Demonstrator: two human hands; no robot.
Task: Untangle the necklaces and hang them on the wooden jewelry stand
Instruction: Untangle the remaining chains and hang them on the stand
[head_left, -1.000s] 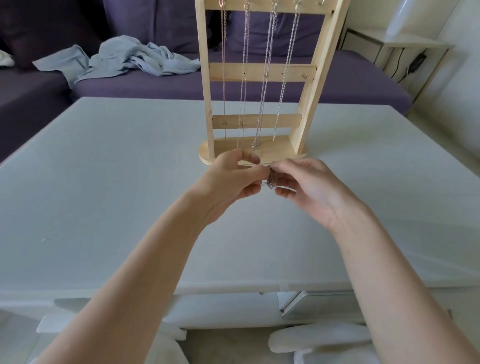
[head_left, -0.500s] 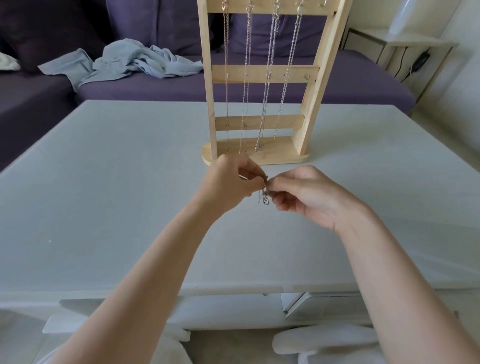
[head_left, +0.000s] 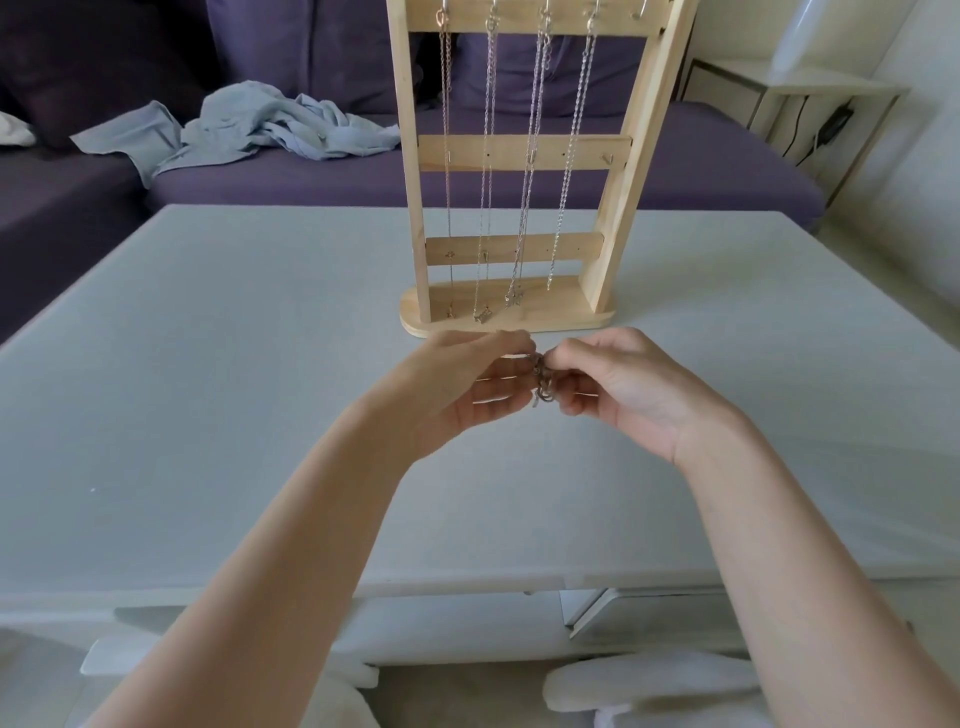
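Note:
A small bunched silver necklace (head_left: 543, 382) hangs between my two hands just above the table, in front of the stand's base. My left hand (head_left: 467, 387) pinches it from the left with thumb and fingertips. From the right, my right hand (head_left: 618, 389) pinches the same chain with curled fingers. Behind them the wooden jewelry stand (head_left: 613, 171) rises upright on its oval base. Several silver chains (head_left: 530, 171) hang from hooks on its top bar, down to the base. The rightmost top hook (head_left: 640, 10) looks bare.
The pale table (head_left: 208, 389) stretches wide on both sides of the stand. Behind it is a purple sofa (head_left: 701, 171) with a crumpled blue-grey cloth (head_left: 260, 124). A white side table (head_left: 779, 88) with a cable stands at the far right.
Both hands have stayed together in front of the stand's base, working the chain; more of the bunched chain now shows hanging between the fingertips. The view has tilted slightly.

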